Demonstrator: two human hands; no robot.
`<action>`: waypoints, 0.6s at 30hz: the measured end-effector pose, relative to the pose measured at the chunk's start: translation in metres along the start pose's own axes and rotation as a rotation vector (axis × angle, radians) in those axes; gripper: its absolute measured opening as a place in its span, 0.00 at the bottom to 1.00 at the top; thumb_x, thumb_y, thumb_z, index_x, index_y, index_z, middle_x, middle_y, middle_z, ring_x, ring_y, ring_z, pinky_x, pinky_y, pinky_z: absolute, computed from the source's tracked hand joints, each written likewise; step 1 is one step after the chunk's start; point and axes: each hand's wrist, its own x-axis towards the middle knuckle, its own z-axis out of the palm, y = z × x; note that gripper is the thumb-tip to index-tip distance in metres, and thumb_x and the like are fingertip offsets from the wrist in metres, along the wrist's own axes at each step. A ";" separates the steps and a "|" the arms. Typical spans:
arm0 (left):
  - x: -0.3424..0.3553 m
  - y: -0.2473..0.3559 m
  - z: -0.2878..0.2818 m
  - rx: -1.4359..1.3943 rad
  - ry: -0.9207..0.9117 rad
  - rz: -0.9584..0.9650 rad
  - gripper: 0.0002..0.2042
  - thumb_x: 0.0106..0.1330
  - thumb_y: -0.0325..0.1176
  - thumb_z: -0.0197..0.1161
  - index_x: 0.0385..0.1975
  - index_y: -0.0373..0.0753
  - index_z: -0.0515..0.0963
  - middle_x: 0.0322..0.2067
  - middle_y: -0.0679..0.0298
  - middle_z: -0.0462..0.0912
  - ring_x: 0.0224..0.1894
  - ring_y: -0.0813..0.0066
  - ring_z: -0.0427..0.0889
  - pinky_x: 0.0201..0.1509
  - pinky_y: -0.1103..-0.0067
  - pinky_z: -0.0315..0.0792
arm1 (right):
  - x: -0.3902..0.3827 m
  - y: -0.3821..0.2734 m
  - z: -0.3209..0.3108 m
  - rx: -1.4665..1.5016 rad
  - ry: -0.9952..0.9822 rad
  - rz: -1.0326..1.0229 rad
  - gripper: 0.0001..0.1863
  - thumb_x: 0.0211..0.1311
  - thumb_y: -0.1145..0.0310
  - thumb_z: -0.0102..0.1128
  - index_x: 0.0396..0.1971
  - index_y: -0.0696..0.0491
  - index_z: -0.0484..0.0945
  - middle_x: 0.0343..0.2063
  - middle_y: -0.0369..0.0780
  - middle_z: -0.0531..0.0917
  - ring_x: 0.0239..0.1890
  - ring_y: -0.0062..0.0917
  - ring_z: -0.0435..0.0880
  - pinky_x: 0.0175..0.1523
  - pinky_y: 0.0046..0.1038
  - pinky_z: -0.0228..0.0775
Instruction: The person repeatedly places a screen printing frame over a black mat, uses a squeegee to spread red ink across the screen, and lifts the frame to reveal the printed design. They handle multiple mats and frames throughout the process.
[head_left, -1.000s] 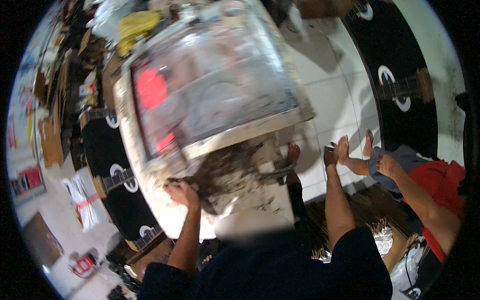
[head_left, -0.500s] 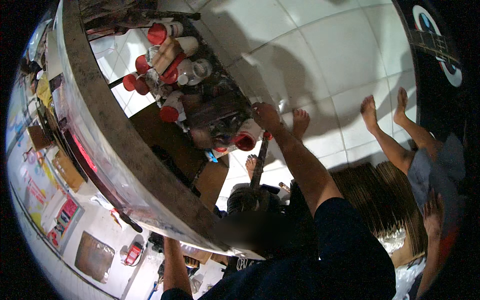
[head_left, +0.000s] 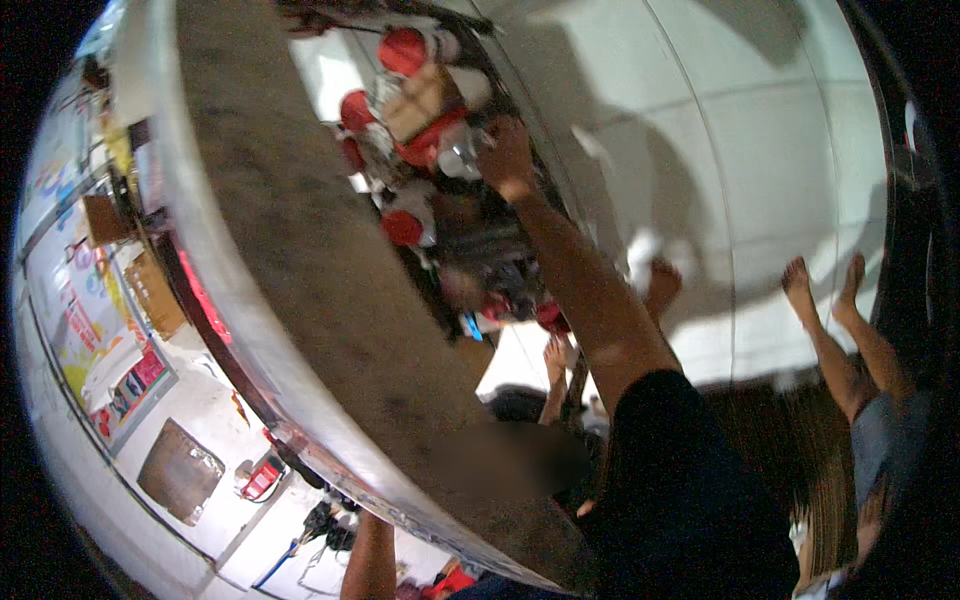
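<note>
Pale floor tiles (head_left: 775, 150), upper right. Our right hand (head_left: 507, 160) is at a clear container (head_left: 459, 152), upper centre; whether fingers grip, we can't tell. Left hand hidden. Likely reaching; next needs firm hold.

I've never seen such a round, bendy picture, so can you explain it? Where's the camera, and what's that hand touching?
There's no robot, just a person using bare hands. A wide fisheye camera on their head looks down, making straight edges bend. The big brown band is part of a table. Beyond it, white and red containers and a tan block crowd together. The right hand is at a clear container; blur hides whether it's gripped. The left hand is out of sight; only its forearm shows.
</note>
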 end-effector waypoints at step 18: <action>0.014 0.009 0.037 0.077 -0.024 0.038 0.38 0.73 0.64 0.49 0.67 0.33 0.66 0.65 0.46 0.68 0.62 0.46 0.70 0.68 0.55 0.64 | -0.194 0.039 -0.063 -0.354 -1.331 -0.349 0.22 0.52 0.61 0.70 0.49 0.47 0.87 0.45 0.45 0.88 0.46 0.43 0.87 0.50 0.47 0.77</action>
